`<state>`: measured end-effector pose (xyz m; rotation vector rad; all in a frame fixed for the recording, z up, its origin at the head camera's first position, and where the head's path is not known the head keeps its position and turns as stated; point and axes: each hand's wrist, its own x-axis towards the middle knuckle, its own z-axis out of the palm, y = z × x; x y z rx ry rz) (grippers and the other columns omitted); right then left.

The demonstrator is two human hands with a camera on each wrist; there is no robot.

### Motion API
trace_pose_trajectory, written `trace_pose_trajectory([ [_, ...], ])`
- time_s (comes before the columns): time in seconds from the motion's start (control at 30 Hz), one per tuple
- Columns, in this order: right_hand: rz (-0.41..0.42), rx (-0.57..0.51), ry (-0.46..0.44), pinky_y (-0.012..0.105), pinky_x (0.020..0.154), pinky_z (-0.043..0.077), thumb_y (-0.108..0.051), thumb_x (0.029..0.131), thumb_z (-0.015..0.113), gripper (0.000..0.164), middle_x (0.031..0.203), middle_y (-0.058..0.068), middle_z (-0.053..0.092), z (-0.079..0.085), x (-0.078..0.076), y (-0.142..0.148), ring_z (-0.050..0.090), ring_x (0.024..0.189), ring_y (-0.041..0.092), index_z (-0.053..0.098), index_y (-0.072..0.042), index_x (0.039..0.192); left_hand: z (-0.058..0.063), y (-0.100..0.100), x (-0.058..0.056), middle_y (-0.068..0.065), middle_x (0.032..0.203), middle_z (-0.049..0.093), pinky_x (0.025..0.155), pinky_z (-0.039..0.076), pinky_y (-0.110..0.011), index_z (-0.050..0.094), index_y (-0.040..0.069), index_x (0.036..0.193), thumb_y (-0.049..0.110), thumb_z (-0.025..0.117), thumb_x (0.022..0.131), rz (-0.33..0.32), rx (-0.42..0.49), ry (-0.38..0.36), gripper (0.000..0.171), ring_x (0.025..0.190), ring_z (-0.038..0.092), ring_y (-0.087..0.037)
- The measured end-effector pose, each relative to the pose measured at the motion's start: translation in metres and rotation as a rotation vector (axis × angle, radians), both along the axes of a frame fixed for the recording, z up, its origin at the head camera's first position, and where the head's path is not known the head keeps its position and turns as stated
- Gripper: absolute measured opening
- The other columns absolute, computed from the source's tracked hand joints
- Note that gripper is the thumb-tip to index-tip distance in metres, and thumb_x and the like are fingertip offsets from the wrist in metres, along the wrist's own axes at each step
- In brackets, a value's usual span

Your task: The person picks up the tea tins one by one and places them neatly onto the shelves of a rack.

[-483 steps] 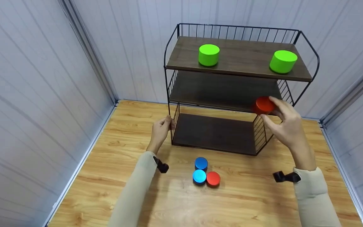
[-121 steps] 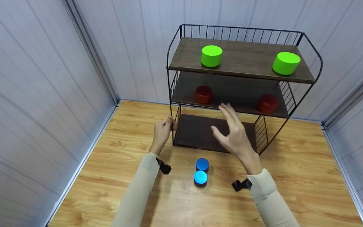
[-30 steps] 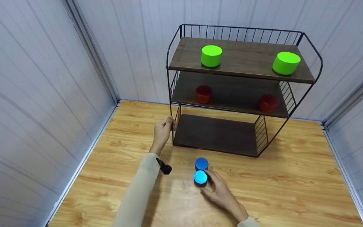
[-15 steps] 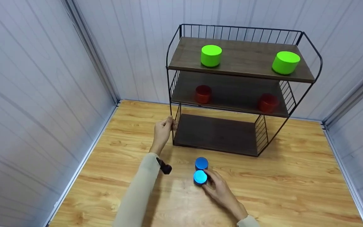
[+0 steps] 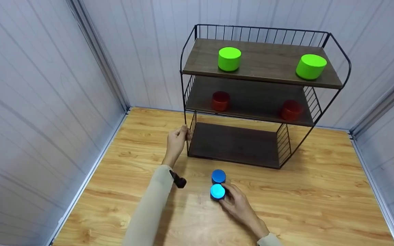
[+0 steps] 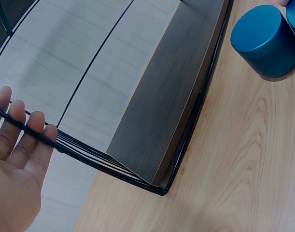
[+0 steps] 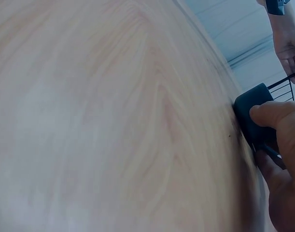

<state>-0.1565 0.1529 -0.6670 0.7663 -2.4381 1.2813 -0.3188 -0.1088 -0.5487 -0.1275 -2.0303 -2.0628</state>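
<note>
Two blue cylinders stand on the wooden floor before the black wire rack [image 5: 234,145]. My right hand [image 5: 240,206] pinches the nearer blue cylinder [image 5: 217,192] between thumb and fingers, from its right side. Right behind it is the farther blue cylinder [image 5: 219,176], metallic and smooth-sided in the left wrist view. The right wrist view has the thumb [image 7: 273,114] pressed on the dark blue side of the held one. My left hand [image 5: 175,141] grips the rack's left front post, its fingers [image 6: 35,121] curled over the thin black rod [image 6: 79,155].
Two green cylinders, one left [image 5: 229,59] and one right [image 5: 311,67], stand on the rack's top board. The middle board bears a left red cylinder [image 5: 221,101] and a right red cylinder [image 5: 291,110]. White panel walls [image 5: 63,85] enclose the floor.
Since four seconds ago my right hand has come down from the rack to the nearer blue cylinder and its thumb has closed on it. Earlier, both red cylinders went onto the middle board.
</note>
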Motion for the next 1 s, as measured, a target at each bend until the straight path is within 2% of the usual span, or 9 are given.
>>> trace_pose_trajectory([
  [0.07, -0.008, -0.001, 0.019, 0.043, 0.095, 0.058, 0.006, 0.079, 0.084, 0.056, 0.122, 0.02, 0.067, -0.001, 0.0006, -0.0001, 0.067, 0.113, 0.036, 0.06, 0.01, 0.129, 0.0004, -0.0001, 0.0004, -0.022, 0.074, 0.064, 0.072, 0.058, -0.039, 0.069, 0.004, 0.075, 0.029, 0.051, 0.109, 0.002, -0.005, -0.005, 0.045, 0.073, 0.06, -0.039],
  [0.17, -0.013, -0.007, 0.038, 0.04, 0.092, 0.059, 0.007, 0.077, 0.085, 0.057, 0.12, 0.019, 0.067, -0.0016, 0.0012, -0.0006, 0.068, 0.11, 0.036, 0.061, 0.01, 0.128, -0.0032, -0.0009, -0.0022, -0.029, 0.078, 0.064, 0.075, 0.058, -0.046, 0.069, 0.003, 0.076, 0.032, 0.051, 0.108, 0.013, -0.02, -0.003, 0.047, 0.072, 0.062, -0.036],
  [0.27, -0.007, -0.018, 0.023, 0.037, 0.093, 0.059, 0.008, 0.076, 0.085, 0.058, 0.122, 0.02, 0.067, -0.0004, 0.0015, -0.0011, 0.067, 0.112, 0.036, 0.06, 0.01, 0.129, -0.004, -0.0012, -0.0037, -0.028, 0.077, 0.063, 0.072, 0.058, -0.04, 0.069, 0.001, 0.076, 0.03, 0.051, 0.108, 0.013, -0.012, -0.001, 0.047, 0.069, 0.061, -0.029],
  [0.4, 0.001, -0.031, -0.007, 0.035, 0.095, 0.058, 0.008, 0.076, 0.086, 0.062, 0.125, 0.021, 0.065, 0.0006, 0.0015, -0.0023, 0.066, 0.114, 0.038, 0.058, 0.01, 0.132, -0.0054, -0.002, -0.0048, -0.025, 0.076, 0.063, 0.068, 0.056, -0.029, 0.068, 0.008, 0.073, 0.026, 0.05, 0.109, 0.001, -0.006, 0.006, 0.044, 0.07, 0.061, -0.036],
  [0.5, -0.003, -0.022, 0.009, 0.037, 0.095, 0.058, 0.008, 0.075, 0.087, 0.062, 0.125, 0.021, 0.065, 0.0001, 0.0011, -0.0036, 0.066, 0.113, 0.039, 0.059, 0.01, 0.131, -0.0065, -0.004, -0.0041, -0.021, 0.075, 0.064, 0.067, 0.055, -0.026, 0.068, 0.009, 0.074, 0.027, 0.05, 0.109, -0.006, -0.001, 0.01, 0.044, 0.071, 0.06, -0.038],
  [0.63, -0.01, 0.0, 0.036, 0.043, 0.095, 0.058, 0.005, 0.077, 0.087, 0.058, 0.124, 0.021, 0.067, -0.0002, 0.0007, -0.0036, 0.067, 0.113, 0.038, 0.06, 0.009, 0.128, -0.007, -0.0045, -0.0034, -0.02, 0.074, 0.064, 0.07, 0.056, -0.033, 0.069, 0.005, 0.075, 0.027, 0.049, 0.109, 0.01, -0.002, 0.007, 0.045, 0.07, 0.061, -0.036],
  [0.7, -0.011, 0.007, 0.032, 0.045, 0.095, 0.057, 0.004, 0.078, 0.087, 0.057, 0.124, 0.02, 0.068, 0.0004, 0.0012, -0.0034, 0.067, 0.115, 0.038, 0.061, 0.009, 0.128, -0.0071, -0.0052, -0.0024, -0.026, 0.075, 0.063, 0.072, 0.057, -0.039, 0.069, 0.004, 0.076, 0.026, 0.049, 0.11, 0.019, -0.006, 0.007, 0.045, 0.071, 0.061, -0.041],
  [0.83, -0.02, 0.006, 0.003, 0.045, 0.097, 0.056, 0.002, 0.079, 0.086, 0.056, 0.124, 0.018, 0.068, 0.0026, 0.0026, -0.0023, 0.066, 0.116, 0.036, 0.061, 0.007, 0.129, -0.0064, -0.0046, -0.0015, -0.027, 0.076, 0.063, 0.074, 0.057, -0.045, 0.07, 0.006, 0.076, 0.027, 0.05, 0.11, 0.018, -0.027, 0.003, 0.045, 0.073, 0.061, -0.046],
  [1.0, -0.034, -0.005, -0.007, 0.044, 0.097, 0.057, 0.002, 0.08, 0.086, 0.056, 0.123, 0.017, 0.068, 0.0046, 0.0029, -0.0004, 0.067, 0.115, 0.034, 0.061, 0.006, 0.13, -0.0059, -0.0007, -0.0042, -0.025, 0.073, 0.064, 0.072, 0.056, -0.039, 0.069, 0.008, 0.074, 0.028, 0.051, 0.11, 0.025, -0.044, 0.0, 0.045, 0.073, 0.061, -0.046],
])
